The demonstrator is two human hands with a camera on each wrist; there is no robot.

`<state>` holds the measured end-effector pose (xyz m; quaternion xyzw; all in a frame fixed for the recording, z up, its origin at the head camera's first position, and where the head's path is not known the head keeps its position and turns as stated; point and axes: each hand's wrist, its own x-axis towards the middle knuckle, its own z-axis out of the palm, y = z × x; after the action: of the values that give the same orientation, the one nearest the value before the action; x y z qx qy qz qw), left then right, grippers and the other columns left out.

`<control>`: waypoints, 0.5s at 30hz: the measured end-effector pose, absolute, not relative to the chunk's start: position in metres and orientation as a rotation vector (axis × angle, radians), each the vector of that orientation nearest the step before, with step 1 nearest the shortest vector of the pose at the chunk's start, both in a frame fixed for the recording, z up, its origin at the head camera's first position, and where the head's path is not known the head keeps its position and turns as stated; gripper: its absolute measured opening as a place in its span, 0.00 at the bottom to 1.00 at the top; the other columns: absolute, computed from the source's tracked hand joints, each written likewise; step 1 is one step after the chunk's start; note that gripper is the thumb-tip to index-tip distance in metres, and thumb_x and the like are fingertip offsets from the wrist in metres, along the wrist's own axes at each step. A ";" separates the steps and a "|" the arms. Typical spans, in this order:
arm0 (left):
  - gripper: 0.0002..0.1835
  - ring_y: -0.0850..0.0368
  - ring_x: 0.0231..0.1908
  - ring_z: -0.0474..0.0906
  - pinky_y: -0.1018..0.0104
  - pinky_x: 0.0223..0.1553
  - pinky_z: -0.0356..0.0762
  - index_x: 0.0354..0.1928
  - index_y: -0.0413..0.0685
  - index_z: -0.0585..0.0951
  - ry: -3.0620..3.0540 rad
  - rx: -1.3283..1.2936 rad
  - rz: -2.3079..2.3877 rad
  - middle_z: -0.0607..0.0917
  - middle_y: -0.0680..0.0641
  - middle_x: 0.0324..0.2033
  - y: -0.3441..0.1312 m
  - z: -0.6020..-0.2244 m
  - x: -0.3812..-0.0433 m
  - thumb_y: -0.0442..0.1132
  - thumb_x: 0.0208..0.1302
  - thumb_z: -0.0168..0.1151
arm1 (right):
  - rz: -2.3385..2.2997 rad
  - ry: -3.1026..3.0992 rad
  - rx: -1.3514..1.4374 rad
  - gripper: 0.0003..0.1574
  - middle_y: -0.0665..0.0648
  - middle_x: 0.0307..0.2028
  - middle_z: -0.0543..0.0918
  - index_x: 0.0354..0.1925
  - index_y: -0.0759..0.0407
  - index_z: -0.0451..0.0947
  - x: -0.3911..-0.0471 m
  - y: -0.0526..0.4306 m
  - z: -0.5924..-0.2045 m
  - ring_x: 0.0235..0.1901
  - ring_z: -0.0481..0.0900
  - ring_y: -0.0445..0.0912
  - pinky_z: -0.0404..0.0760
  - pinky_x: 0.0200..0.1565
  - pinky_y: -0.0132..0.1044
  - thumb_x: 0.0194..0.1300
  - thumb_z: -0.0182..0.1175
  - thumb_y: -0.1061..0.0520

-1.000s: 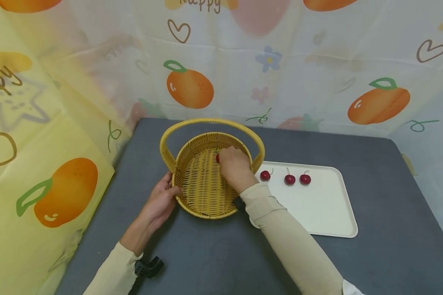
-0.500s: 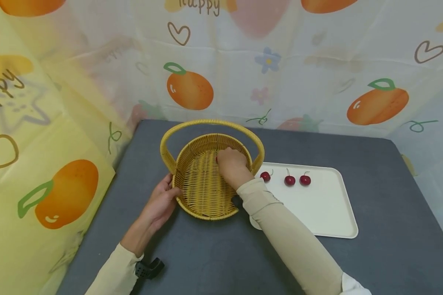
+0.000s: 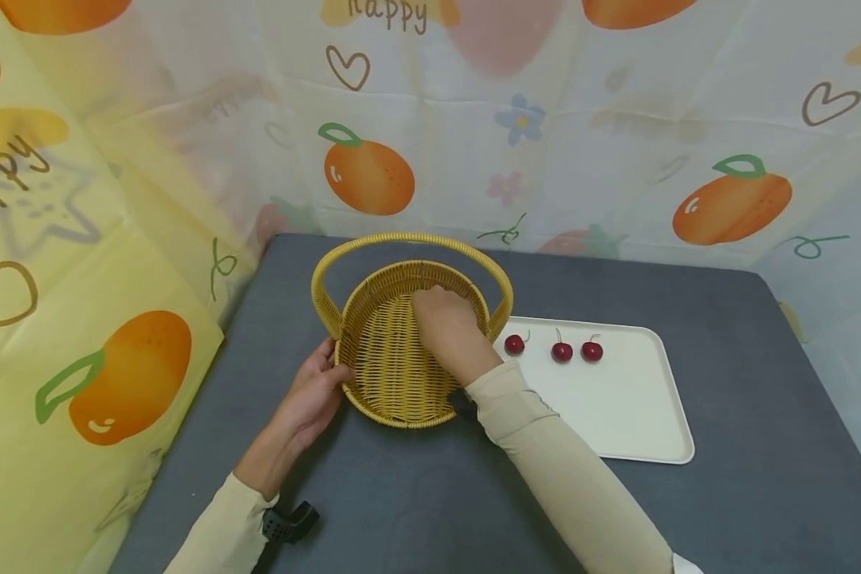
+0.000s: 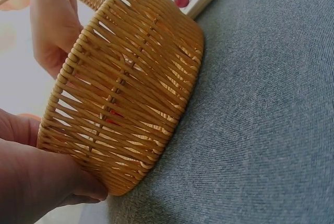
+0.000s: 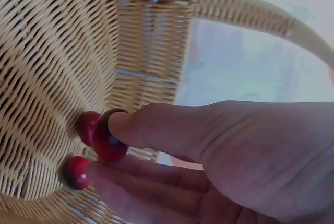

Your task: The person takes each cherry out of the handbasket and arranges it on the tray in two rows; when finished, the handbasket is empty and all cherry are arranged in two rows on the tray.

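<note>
Our left hand point(image 3: 312, 396) grips the wicker basket point(image 3: 391, 363) at eight o'clock, likely steadying it; our right hand point(image 3: 452, 328) pinches a cherry point(image 5: 108, 144).

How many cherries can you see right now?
6: three cherries on the tray, two cherries in the basket, one cherry held by the right hand inside it. The hand may hide more.

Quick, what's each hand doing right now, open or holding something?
Left hand: closed, holding the basket by its side.
Right hand: pinching a cherry inside the basket.
</note>
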<state>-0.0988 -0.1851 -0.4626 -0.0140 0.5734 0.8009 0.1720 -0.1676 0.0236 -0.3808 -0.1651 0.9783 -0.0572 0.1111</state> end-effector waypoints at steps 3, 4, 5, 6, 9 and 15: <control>0.47 0.47 0.81 0.46 0.49 0.79 0.46 0.85 0.41 0.38 1.630 -0.052 2.269 0.50 0.38 0.83 -0.184 -0.464 -0.099 0.17 0.67 0.42 | -0.230 2.914 -0.530 0.05 0.61 0.38 0.85 0.39 0.61 0.82 -0.159 0.029 -0.379 0.33 0.82 0.49 0.84 0.34 0.43 0.75 0.60 0.65; 0.48 0.47 0.81 0.46 0.50 0.79 0.46 0.85 0.41 0.37 1.632 -0.053 2.265 0.50 0.38 0.83 -0.185 -0.464 -0.099 0.17 0.67 0.42 | -0.258 2.923 -0.543 0.06 0.60 0.37 0.85 0.38 0.60 0.82 -0.156 0.031 -0.379 0.32 0.81 0.48 0.83 0.34 0.42 0.75 0.60 0.66; 0.48 0.47 0.81 0.46 0.49 0.80 0.45 0.85 0.41 0.37 1.634 -0.055 2.265 0.50 0.38 0.83 -0.184 -0.464 -0.099 0.16 0.67 0.42 | -0.295 2.929 -0.555 0.08 0.59 0.36 0.85 0.37 0.60 0.81 -0.153 0.033 -0.378 0.31 0.80 0.47 0.82 0.34 0.42 0.75 0.59 0.66; 0.48 0.47 0.81 0.46 0.49 0.80 0.45 0.85 0.41 0.38 1.635 -0.057 2.264 0.50 0.38 0.83 -0.185 -0.465 -0.099 0.16 0.67 0.42 | -0.337 2.931 -0.561 0.09 0.58 0.35 0.84 0.35 0.59 0.81 -0.150 0.035 -0.378 0.31 0.79 0.47 0.82 0.34 0.41 0.75 0.59 0.67; 0.48 0.47 0.81 0.46 0.49 0.80 0.45 0.85 0.41 0.38 1.638 -0.053 2.269 0.50 0.38 0.83 -0.185 -0.465 -0.099 0.16 0.66 0.42 | -0.454 2.937 -0.583 0.09 0.54 0.34 0.83 0.34 0.57 0.82 -0.142 0.041 -0.374 0.31 0.77 0.46 0.80 0.35 0.40 0.74 0.60 0.67; 0.47 0.47 0.81 0.46 0.49 0.79 0.46 0.85 0.41 0.39 1.635 -0.046 2.274 0.51 0.38 0.82 -0.184 -0.465 -0.100 0.16 0.67 0.42 | -0.581 2.947 -0.621 0.06 0.54 0.35 0.80 0.40 0.58 0.85 -0.126 0.054 -0.363 0.36 0.76 0.48 0.77 0.38 0.40 0.71 0.63 0.65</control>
<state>-0.1004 -0.1839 -0.4645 -0.0161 0.5752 0.8002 0.1692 -0.1262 0.0542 -0.3630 -0.2023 0.9602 -0.1892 0.0373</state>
